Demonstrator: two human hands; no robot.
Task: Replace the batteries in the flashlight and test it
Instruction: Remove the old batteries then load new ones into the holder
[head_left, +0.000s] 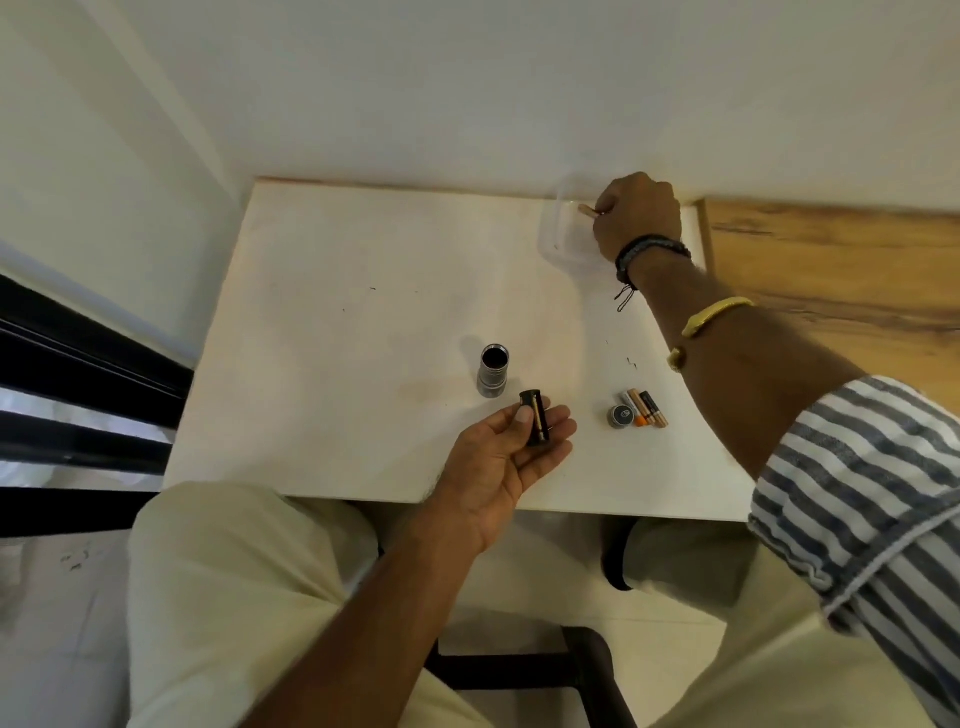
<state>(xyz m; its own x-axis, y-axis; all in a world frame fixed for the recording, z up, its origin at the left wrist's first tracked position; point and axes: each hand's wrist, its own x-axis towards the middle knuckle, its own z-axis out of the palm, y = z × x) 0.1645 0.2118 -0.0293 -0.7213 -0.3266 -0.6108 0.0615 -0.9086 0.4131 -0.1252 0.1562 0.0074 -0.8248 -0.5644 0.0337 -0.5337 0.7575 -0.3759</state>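
Observation:
The silver flashlight body (493, 372) stands upright on the white table (363, 322), its open dark end facing up. My left hand (506, 457) lies palm up near the front edge with the black battery holder (536, 418) in its fingers. Its round tail cap (621, 416) lies flat on the table to the right, beside three loose batteries (647, 408). My right hand (636, 218) reaches to the far right corner, fingers closed on a small battery (589, 210) over a clear plastic container (563, 228).
A wooden surface (841, 270) adjoins the table on the right. The white wall rises just behind the table's far edge. A black frame (78, 395) runs along the left. My knees and a dark chair part (587, 670) sit below the front edge.

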